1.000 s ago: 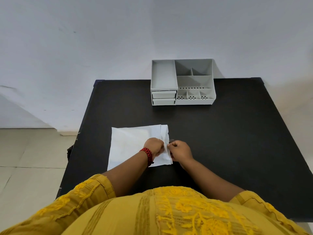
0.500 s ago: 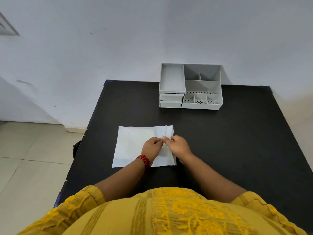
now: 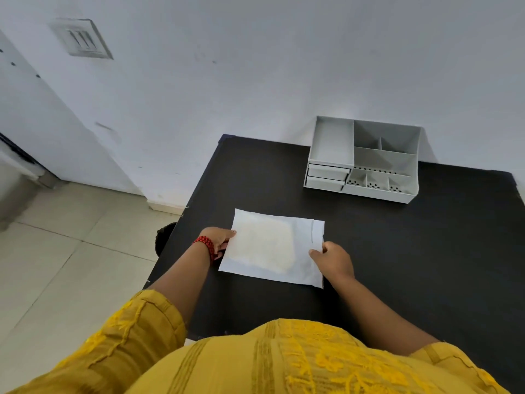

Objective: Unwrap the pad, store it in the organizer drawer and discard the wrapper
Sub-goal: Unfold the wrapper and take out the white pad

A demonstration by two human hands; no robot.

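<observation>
A flat white wrapper (image 3: 272, 245) lies on the black table (image 3: 426, 251), and the pad inside shows as a faint pale square through it. My left hand (image 3: 217, 240), with a red thread band on the wrist, grips the wrapper's left edge. My right hand (image 3: 331, 258) pinches the right edge, beside a folded strip. The grey organizer (image 3: 363, 159) stands at the table's far side against the wall; its two small drawers (image 3: 326, 177) on the lower left are closed.
The white wall runs right behind the organizer. The table's left edge drops to a tiled floor (image 3: 56, 265). A dark object (image 3: 164, 237) pokes out at the table's left edge. My yellow garment fills the bottom of the view.
My hands have moved apart from the wrapper's right strip: the left now holds the left edge, the right holds the right edge. My head has turned left.
</observation>
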